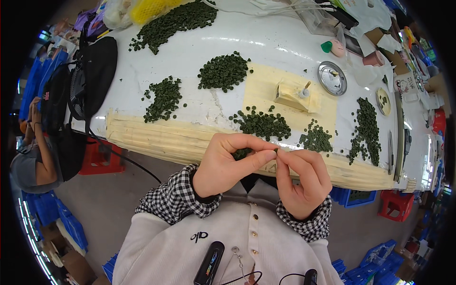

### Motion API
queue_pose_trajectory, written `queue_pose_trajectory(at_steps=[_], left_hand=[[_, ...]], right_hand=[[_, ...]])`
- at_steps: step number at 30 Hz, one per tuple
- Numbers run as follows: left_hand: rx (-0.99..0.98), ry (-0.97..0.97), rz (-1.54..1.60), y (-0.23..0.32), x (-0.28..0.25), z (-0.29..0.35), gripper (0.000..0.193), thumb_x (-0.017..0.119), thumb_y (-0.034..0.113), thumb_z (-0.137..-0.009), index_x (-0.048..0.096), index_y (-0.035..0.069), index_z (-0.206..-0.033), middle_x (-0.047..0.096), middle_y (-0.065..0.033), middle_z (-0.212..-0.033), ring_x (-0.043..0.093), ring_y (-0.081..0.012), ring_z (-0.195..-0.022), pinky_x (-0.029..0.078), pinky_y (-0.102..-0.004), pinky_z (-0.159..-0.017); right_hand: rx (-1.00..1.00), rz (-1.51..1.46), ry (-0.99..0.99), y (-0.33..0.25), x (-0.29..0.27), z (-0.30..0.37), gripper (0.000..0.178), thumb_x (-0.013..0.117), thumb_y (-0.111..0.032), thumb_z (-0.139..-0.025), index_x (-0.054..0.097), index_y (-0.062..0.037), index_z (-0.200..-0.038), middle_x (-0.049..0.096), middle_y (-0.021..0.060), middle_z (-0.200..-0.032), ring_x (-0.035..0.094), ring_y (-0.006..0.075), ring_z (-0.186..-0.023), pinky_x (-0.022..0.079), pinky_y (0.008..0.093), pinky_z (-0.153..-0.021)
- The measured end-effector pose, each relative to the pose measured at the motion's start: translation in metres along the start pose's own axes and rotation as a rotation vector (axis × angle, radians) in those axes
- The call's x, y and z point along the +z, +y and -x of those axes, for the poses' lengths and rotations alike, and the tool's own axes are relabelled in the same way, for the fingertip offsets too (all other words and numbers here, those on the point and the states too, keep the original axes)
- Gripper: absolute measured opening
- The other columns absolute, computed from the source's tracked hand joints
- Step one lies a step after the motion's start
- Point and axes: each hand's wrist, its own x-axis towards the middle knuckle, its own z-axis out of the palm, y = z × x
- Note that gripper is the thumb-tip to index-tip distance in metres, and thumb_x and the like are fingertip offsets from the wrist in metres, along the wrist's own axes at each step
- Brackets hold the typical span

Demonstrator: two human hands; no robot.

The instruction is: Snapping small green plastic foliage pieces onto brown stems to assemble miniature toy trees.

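My left hand and my right hand meet just above the table's near edge. Thumb and forefinger of each are pinched together at one small dark green piece, mostly covered by the fingertips. Right beyond them lies a heap of small round dark green pieces. A looser, slightly lighter green heap sits to its right. Some green pieces also show beside my left fingers. Farther back, a tape-wrapped block with a short upright peg is fixed on a cream taped patch.
More green heaps lie at the left, centre, far left and right. A round metal lid, tweezers and a clear box are rightward. A black bag hangs at the left edge; another person sits beyond.
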Motion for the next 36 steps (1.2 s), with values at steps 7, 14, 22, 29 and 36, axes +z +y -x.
queue_pose_trajectory(at_steps=[7,14,22,29,36], left_hand=[[-0.015,0.010,0.047,-0.005,0.003,0.002,0.010,0.061,0.002,-0.084,0.065,-0.003,-0.091,0.067,-0.0076,-0.087,0.060,-0.0089,-0.079,0.048,-0.0237,-0.073],[0.000,0.030,0.077,-0.007,0.006,0.002,0.011,0.064,0.004,-0.082,0.065,-0.003,-0.090,0.060,0.0014,-0.077,0.047,-0.0029,-0.068,0.040,-0.0184,-0.062],[0.006,0.026,0.029,-0.008,0.005,0.002,0.009,0.063,0.004,-0.083,0.065,-0.003,-0.089,0.061,0.0012,-0.077,0.044,-0.0020,-0.065,0.039,-0.0180,-0.059],[0.009,-0.003,0.035,-0.011,0.004,0.003,0.009,0.062,0.004,-0.083,0.064,-0.003,-0.089,0.064,-0.0011,-0.081,0.045,-0.0020,-0.066,0.040,-0.0179,-0.059],[-0.150,0.033,0.233,-0.010,0.004,0.000,0.010,0.058,0.006,-0.087,0.060,-0.001,-0.095,0.066,-0.0063,-0.083,0.054,-0.0057,-0.068,0.044,-0.0192,-0.062]], right_hand=[[0.258,-0.298,-0.015,0.004,0.000,0.005,0.018,0.065,0.008,-0.073,0.064,0.0024,-0.090,0.060,0.0105,-0.080,0.058,0.0180,-0.068,0.047,0.0250,-0.060],[0.364,-0.437,-0.072,0.008,-0.002,0.005,0.014,0.062,0.007,-0.077,0.063,0.0039,-0.090,0.061,0.0111,-0.082,0.058,0.0157,-0.072,0.047,0.0242,-0.064],[0.500,-0.554,-0.077,0.008,-0.002,0.006,0.013,0.062,0.007,-0.077,0.063,0.0040,-0.089,0.061,0.0097,-0.084,0.058,0.0131,-0.074,0.047,0.0218,-0.066],[0.532,-0.675,-0.064,0.011,0.001,0.011,0.014,0.062,0.007,-0.077,0.063,0.0040,-0.091,0.059,0.0084,-0.087,0.057,0.0120,-0.075,0.046,0.0215,-0.067],[0.592,-0.654,-0.027,0.010,0.001,0.006,0.013,0.059,0.006,-0.082,0.062,0.0052,-0.094,0.058,0.0086,-0.089,0.058,0.0107,-0.076,0.047,0.0209,-0.068]])
